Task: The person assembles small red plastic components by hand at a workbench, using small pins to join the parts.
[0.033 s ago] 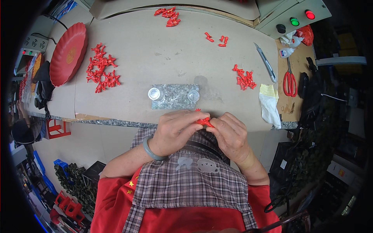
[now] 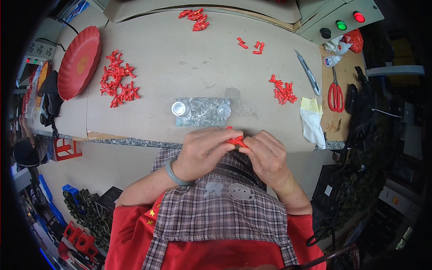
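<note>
A small glossy red figurine piece [image 2: 236, 141] is held between both hands, over the near edge of the tabletop [image 2: 153, 67], right of that edge's middle. By the left hand [image 2: 202, 148] it is pinched between thumb and forefinger, the other fingers being laid close together; by the right hand [image 2: 267, 155] its right end is pinched in the same way, with the remaining fingers curled in. Whether the red prongs above the left fingertips belong to the same piece cannot be told.

Very little weight is to be expected. Stiff plastic is suggested by the shine, so little give and some slipperiness may be met. The thin, limb-like ends are judged easiest to snap; the thicker middle is best gripped, with light pressure.

Just beyond the hands, a speckled stone slab [image 2: 200, 112] is laid. Similar pieces are heaped toward the tabletop's left edge [image 2: 116, 72] and right edge [image 2: 283, 94].
</note>
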`<state>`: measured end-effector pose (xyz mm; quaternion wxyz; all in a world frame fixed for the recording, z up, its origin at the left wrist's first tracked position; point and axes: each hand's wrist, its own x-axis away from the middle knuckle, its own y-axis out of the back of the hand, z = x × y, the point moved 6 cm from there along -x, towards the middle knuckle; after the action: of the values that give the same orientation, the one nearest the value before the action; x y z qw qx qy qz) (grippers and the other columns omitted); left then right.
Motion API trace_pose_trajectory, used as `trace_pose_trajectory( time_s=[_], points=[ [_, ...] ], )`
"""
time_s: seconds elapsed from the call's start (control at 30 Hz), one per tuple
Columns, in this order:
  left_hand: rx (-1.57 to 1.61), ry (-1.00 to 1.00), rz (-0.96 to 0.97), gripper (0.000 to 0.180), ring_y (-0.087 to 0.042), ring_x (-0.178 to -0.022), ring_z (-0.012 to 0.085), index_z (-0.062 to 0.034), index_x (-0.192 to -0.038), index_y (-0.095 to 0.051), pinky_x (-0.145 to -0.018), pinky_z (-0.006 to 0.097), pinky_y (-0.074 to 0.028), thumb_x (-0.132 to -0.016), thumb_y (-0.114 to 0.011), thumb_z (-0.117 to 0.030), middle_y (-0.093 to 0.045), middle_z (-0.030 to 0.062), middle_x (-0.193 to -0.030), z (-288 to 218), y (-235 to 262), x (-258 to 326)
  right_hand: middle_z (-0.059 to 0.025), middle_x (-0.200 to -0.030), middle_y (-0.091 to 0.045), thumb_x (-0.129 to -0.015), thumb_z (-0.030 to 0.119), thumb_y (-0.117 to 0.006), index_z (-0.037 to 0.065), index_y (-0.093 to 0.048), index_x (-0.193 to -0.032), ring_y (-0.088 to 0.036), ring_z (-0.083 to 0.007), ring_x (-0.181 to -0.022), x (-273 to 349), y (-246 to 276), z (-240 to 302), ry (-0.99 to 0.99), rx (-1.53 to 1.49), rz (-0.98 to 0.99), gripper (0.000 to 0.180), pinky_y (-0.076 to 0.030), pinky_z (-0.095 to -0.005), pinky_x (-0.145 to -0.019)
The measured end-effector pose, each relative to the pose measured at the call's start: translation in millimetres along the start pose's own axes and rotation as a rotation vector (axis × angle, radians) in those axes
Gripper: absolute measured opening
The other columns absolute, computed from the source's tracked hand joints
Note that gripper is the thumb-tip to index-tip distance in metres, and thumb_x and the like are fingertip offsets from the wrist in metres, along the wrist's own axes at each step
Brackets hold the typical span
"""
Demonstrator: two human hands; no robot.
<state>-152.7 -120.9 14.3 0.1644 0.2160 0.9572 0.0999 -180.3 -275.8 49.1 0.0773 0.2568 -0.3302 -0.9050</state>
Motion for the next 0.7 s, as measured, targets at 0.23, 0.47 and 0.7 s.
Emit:
trace_pose_trajectory(
  time_s=[0.23, 0.47, 0.7],
  points=[
    [-0.015, -0.009, 0.009, 0.026, -0.074, -0.087, 0.0235, -0.0012, -0.113, -0.071, -0.077, 0.031, -0.059, -0.088, -0.072, -0.005, -0.076, 0.0122, -0.102, 2.2, 0.3, -4.3, -0.0110, -0.075, -0.057, -0.080, 0.005, -0.076, -0.004, -0.064, -0.097, -0.057, -0.0271, -0.065, -1.2, -2.6, -4.4, 0.012, 0.006, -0.006, 0.022, -0.048, -0.0374, -0.058],
    [0.002, -0.042, -0.045, 0.025, -0.073, -0.079, 0.0297, -0.0003, -0.109, -0.071, -0.070, 0.035, -0.058, -0.085, -0.073, -0.004, -0.073, 0.0163, -0.093, 1.8, 0.6, -3.6, -0.0115, -0.075, -0.057, -0.080, 0.004, -0.076, -0.005, -0.064, -0.098, -0.057, -0.0273, -0.065, -1.5, -2.9, -3.7, 0.014, -0.002, -0.001, 0.023, -0.048, -0.0373, -0.058],
    [0.002, -0.044, -0.046, 0.025, -0.073, -0.079, 0.0299, 0.0000, -0.110, -0.071, -0.070, 0.034, -0.057, -0.085, -0.073, -0.004, -0.073, 0.0163, -0.092, 0.8, 1.7, -5.6, -0.0116, -0.076, -0.058, -0.080, 0.003, -0.076, -0.005, -0.064, -0.097, -0.057, -0.0274, -0.065, -3.0, -3.4, -4.6, 0.013, -0.008, -0.004, 0.023, -0.048, -0.0374, -0.058]
  ],
)
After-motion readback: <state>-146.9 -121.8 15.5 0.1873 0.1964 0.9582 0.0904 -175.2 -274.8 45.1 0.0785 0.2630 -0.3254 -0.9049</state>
